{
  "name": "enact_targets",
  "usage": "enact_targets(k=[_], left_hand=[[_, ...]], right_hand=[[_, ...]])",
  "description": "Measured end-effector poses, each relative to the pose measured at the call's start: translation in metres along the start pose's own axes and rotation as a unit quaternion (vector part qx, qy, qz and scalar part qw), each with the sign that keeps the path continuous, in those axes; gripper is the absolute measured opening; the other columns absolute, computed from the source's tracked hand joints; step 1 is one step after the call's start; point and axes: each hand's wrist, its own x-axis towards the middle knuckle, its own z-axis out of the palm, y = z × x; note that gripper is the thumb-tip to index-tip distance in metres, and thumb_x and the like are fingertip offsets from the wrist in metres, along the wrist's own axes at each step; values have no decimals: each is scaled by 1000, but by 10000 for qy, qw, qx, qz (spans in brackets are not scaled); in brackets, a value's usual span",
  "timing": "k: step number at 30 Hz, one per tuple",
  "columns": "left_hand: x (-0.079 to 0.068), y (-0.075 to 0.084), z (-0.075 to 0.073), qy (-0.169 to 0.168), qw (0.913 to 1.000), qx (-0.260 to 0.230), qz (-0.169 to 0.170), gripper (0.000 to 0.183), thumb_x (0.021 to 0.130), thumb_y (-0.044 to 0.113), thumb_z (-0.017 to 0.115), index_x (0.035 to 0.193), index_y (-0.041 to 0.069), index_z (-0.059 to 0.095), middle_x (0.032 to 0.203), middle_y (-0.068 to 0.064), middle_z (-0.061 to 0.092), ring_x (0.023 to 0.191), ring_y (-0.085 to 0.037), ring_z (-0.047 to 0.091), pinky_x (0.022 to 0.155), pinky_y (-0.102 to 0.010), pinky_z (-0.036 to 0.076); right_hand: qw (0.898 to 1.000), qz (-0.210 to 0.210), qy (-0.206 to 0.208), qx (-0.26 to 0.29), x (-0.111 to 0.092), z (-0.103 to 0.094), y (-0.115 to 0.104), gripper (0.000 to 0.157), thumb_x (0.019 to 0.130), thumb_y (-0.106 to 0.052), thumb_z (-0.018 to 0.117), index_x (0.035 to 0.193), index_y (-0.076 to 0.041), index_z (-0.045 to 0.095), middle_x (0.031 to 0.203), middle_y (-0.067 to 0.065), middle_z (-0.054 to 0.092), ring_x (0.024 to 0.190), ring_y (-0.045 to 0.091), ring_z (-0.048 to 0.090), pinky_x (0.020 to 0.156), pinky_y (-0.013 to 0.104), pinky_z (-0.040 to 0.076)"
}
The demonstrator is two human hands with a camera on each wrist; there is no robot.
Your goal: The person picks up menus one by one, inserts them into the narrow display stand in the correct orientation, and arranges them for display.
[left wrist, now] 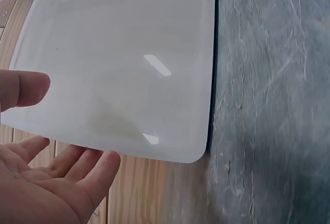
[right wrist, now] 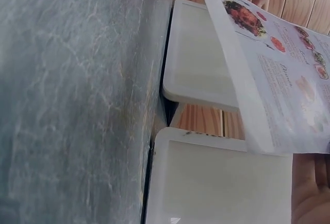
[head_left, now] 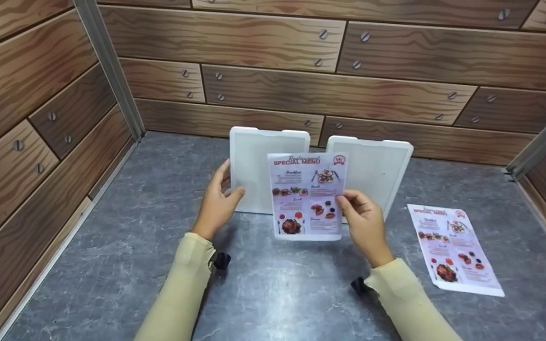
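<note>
In the head view my right hand (head_left: 368, 222) pinches a printed menu sheet (head_left: 308, 199) by its right edge, thumb in front. The upright sheet overlaps both white panel holders; its lower edge bends slightly in the right wrist view. My left hand (head_left: 218, 201) is at the side edge of the left white holder (head_left: 253, 166). Its thumb (left wrist: 31, 89) lies over the front face, while its loosely spread fingers (left wrist: 98, 180) are right at the edge. Beside it stands the right white holder (head_left: 382, 175), its front blank.
A second menu sheet (head_left: 453, 251) lies face up on the grey marbled tabletop (head_left: 112, 265), to the right. Wood-patterned walls (head_left: 273, 85) enclose the back and sides. Dark wrist devices (head_left: 221, 260) show at both cuffs.
</note>
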Motion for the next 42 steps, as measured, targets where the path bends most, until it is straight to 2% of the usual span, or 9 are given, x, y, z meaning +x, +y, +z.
enact_targets(k=[13, 16, 19, 22, 24, 28, 35, 38, 42], left_hand=[[-1, 1, 15, -147, 9995, -249, 138, 75, 95, -1, 62, 162, 4, 28, 156, -21, 43, 140, -36, 47, 114, -50, 42], [-2, 3, 13, -102, 9998, 104, 143, 75, 94, 1, 64, 161, 4, 30, 155, -21, 42, 140, -37, 45, 115, -51, 40], [-4, 11, 8, 217, 9962, 766, 351, 67, 94, 4, 66, 156, 3, 39, 148, -22, 47, 137, -36, 47, 114, -50, 40], [-7, 23, 3, 590, 9868, 1308, 750, 47, 96, 6, 67, 141, 2, 56, 129, -18, 60, 121, -32, 56, 104, -48, 47], [-9, 31, 3, 615, 9822, 1436, 1039, 31, 96, 6, 67, 127, 2, 65, 115, -13, 67, 107, -28, 62, 95, -46, 52], [-15, 41, 10, 44, 9795, 1571, 1262, 17, 98, 10, 68, 114, 5, 71, 102, -7, 72, 93, -21, 67, 85, -43, 57], [-22, 41, 27, -1304, 9790, 1361, 773, 21, 102, 24, 67, 116, 10, 71, 103, 0, 71, 94, -17, 67, 85, -33, 56], [-23, 41, 31, -1385, 9795, 1253, 756, 14, 102, 26, 67, 102, 12, 72, 92, 1, 70, 83, -16, 65, 74, -32, 54], [-23, 40, 33, -1059, 9847, 1040, 911, 15, 102, 25, 66, 95, 13, 71, 85, -1, 70, 71, -13, 59, 64, -30, 48]], right_hand=[[9999, -42, 70, 65, -1, 0, 2, 17, 102, 2, 61, 108, 17, 65, 91, 3, 72, 78, 10, 68, 72, 23, 58], [9999, -85, 101, 47, 0, -1, 2, 17, 101, 2, 61, 107, 17, 65, 89, 0, 72, 77, 8, 66, 71, 21, 56], [9997, -149, 193, 46, 1, 0, 4, 17, 101, 3, 61, 106, 18, 64, 88, -1, 72, 78, 7, 65, 72, 20, 55], [9995, -187, 225, 95, 1, 3, 5, 17, 101, 3, 61, 106, 19, 64, 89, -1, 73, 80, 7, 66, 75, 21, 56], [9995, -189, 203, 121, 1, 5, 5, 17, 101, 3, 61, 106, 19, 64, 91, 0, 73, 82, 8, 67, 77, 22, 56], [9993, -163, 258, 214, 1, 8, 3, 16, 101, 3, 62, 107, 18, 65, 92, 0, 73, 84, 9, 67, 80, 22, 56], [9980, -226, 519, 296, 10, 10, -8, 16, 102, -1, 62, 108, 13, 67, 91, 0, 73, 82, 11, 65, 78, 24, 55], [9978, -307, 463, 352, 16, 11, -14, 17, 102, -2, 63, 109, 12, 67, 92, 0, 72, 82, 11, 65, 77, 24, 55], [9985, -265, 186, 444, 24, 10, -23, 17, 101, -1, 63, 113, 11, 66, 94, 1, 71, 85, 11, 65, 79, 25, 56]])
